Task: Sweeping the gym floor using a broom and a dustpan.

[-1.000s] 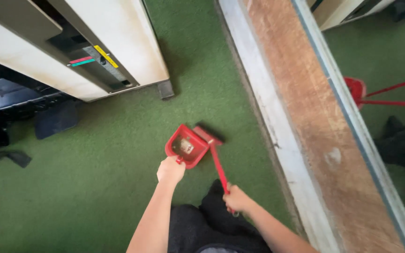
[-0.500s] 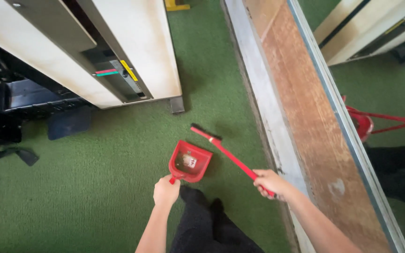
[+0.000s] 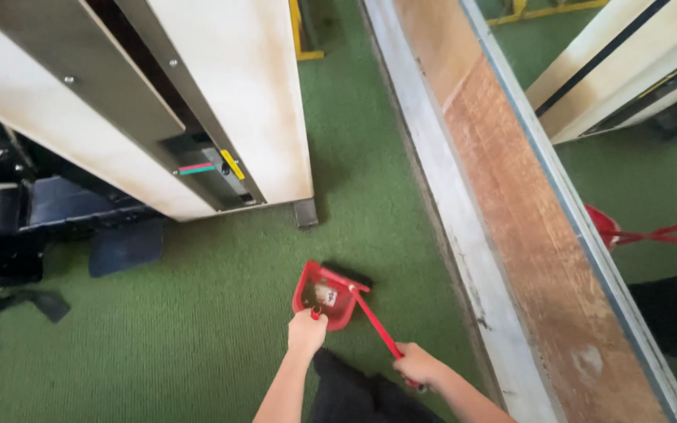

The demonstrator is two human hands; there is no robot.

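Low in the frame, just right of centre: a small red plastic dustpan (image 3: 327,295) resting on the green ribbed carpet floor (image 3: 197,313), its short handle wrapped by the left hand (image 3: 308,331), fingers curled tight around it. Inside the pan, a pale scrap, possibly paper. Against the pan's open right edge, the black-bristled head of a long red-handled brush (image 3: 366,309). Lower end of that handle clenched in the right hand (image 3: 417,365), fist closed. Upper left: a cream metal cabinet (image 3: 229,102) standing on a small foot. Diagonally down the right: a worn wooden beam with pale edging (image 3: 511,204).
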